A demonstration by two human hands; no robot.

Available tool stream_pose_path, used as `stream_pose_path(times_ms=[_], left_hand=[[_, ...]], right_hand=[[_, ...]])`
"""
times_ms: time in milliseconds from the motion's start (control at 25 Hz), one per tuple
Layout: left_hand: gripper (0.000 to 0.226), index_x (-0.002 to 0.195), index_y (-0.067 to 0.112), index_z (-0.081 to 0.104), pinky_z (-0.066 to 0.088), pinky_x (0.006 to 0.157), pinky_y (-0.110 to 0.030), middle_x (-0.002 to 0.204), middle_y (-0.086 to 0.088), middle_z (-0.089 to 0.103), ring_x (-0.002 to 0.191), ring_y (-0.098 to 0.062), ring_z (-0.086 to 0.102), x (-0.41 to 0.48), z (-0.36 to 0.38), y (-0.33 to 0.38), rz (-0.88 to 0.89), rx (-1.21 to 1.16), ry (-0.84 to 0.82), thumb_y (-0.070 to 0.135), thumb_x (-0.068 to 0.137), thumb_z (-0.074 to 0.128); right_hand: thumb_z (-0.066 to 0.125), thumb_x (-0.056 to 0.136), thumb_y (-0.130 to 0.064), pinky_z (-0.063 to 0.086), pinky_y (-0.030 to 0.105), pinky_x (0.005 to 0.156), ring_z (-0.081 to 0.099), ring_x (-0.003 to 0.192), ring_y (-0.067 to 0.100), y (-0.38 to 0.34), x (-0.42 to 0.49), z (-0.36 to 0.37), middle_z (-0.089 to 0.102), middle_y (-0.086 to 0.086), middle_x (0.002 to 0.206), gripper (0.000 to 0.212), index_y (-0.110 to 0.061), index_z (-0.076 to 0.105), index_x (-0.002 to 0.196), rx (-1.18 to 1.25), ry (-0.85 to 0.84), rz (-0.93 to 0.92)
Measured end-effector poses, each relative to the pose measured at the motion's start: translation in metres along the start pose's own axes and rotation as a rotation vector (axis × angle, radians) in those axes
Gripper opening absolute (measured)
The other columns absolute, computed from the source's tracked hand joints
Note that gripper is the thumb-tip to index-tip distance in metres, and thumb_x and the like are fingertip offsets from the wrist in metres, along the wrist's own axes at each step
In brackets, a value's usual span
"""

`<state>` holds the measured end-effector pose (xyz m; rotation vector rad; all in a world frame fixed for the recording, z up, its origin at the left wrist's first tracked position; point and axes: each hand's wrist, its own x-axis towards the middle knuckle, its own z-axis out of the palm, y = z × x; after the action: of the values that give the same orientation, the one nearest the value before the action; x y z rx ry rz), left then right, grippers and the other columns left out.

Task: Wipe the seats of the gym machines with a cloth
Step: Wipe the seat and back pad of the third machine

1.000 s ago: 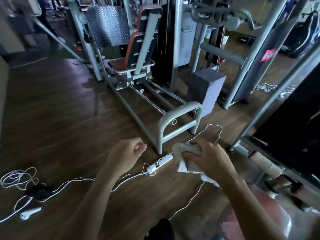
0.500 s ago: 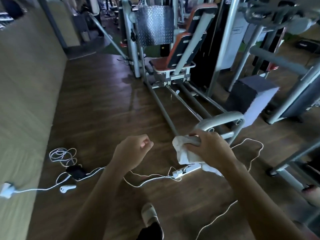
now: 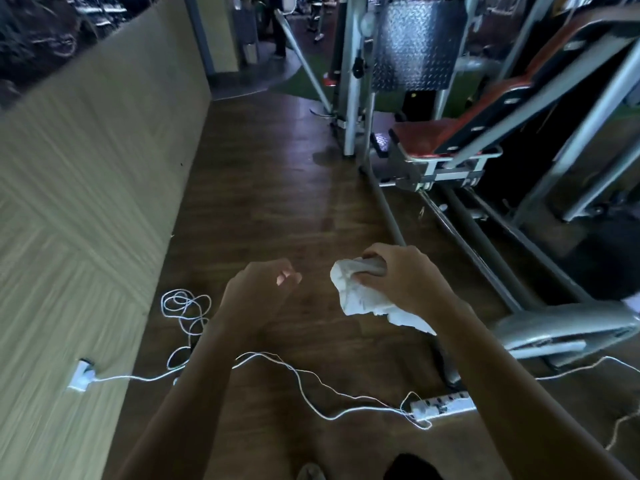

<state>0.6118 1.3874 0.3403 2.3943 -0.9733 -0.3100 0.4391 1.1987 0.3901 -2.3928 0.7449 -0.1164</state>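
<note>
My right hand [image 3: 405,278] grips a crumpled white cloth [image 3: 360,299] in front of me, above the wooden floor. My left hand [image 3: 258,292] hangs beside it on the left, fingers loosely curled with nothing in them. Ahead on the right stands a grey-framed gym machine with an orange seat [image 3: 424,136] and a slanted orange-and-black backrest [image 3: 540,88]. Both hands are well short of that seat. A diamond-plate footplate [image 3: 417,43] rises behind the seat.
White cables [image 3: 187,310] and a power strip [image 3: 445,405] lie across the floor near my feet, with a plug [image 3: 81,375] at the wooden wall on the left. The machine's long floor rails [image 3: 464,237] and a grey curved foot bar [image 3: 561,327] run along the right.
My view has swung left and moved forward: the wall now fills the left side and the machine sits further right. My right hand still holds the cloth; the left hand stays curled.
</note>
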Motion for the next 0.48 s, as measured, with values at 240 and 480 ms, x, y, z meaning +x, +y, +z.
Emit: stream_pose_path(times_ms=[240,480], left_hand=[[0.019,0.086,0.035,0.064,0.053,0.076,-0.033,0.078,0.017,0.067,0.078,-0.008,0.064,0.118,-0.034,-0.028,-0.014,0.008,0.034,0.051,0.092,0.056],[0.020,0.089,0.030,0.067,0.052,0.075,-0.032,0.082,0.017,0.066,0.078,-0.007,0.063,0.286,-0.036,-0.043,0.019,0.040,0.045,0.047,0.095,0.057]], right_hand=[[0.062,0.080,-0.049,0.062,0.035,0.069,0.069,0.070,0.004,-0.033,0.128,-0.003,0.071,-0.014,0.077,0.022,-0.035,0.067,0.096,0.011,-0.018,-0.038],[0.062,0.080,-0.049,0.060,0.031,0.070,0.068,0.068,0.001,-0.012,0.296,-0.014,0.071,-0.014,0.075,0.021,-0.036,0.067,0.096,-0.010,-0.020,-0.045]])
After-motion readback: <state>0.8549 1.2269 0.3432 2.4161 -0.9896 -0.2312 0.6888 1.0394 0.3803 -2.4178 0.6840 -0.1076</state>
